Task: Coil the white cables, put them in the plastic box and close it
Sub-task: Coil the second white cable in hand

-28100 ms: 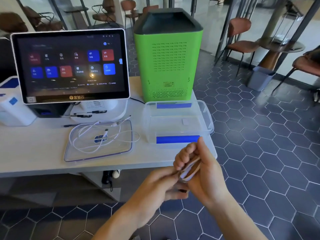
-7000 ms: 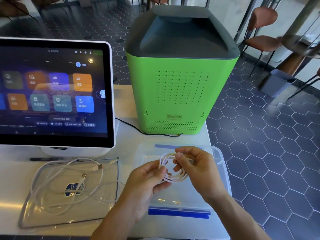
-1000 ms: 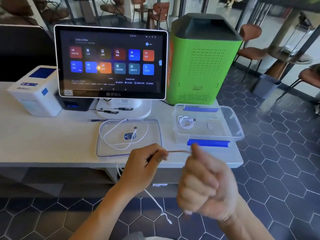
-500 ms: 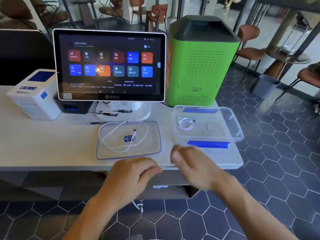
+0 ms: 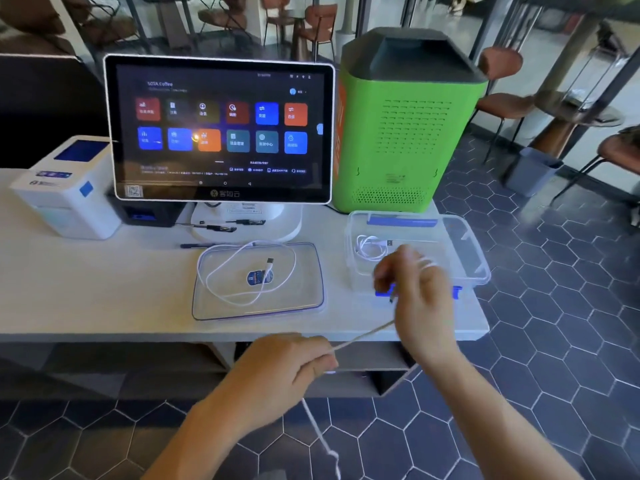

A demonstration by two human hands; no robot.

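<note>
White cable (image 5: pixel 363 336) runs taut between both hands: left hand (image 5: pixel 284 372) pinches it below the table (image 5: pixel 86 289) edge, right hand (image 5: pixel 415 292) grips it before the open plastic box (image 5: pixel 464 251), where a coiled cable (image 5: pixel 370 247) lies.

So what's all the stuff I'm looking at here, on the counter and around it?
touchscreen: 1, dark with coloured tiles, back of counter
printer: 1, white, far left
green machine: 1, grey top, back right
pens: about 3, dark, by screen base
plastic box: 1, clear with blue clips, right
coiled cable: 1, white, inside box
lid: 1, clear, middle of counter
loose cable: 1, white, on lid
held cable: 1, white, between the hands, tail hanging down
chairs: several, brown, background
bin: 1, grey, floor
left hand: gripping cable
right hand: winding cable, blurred
</note>
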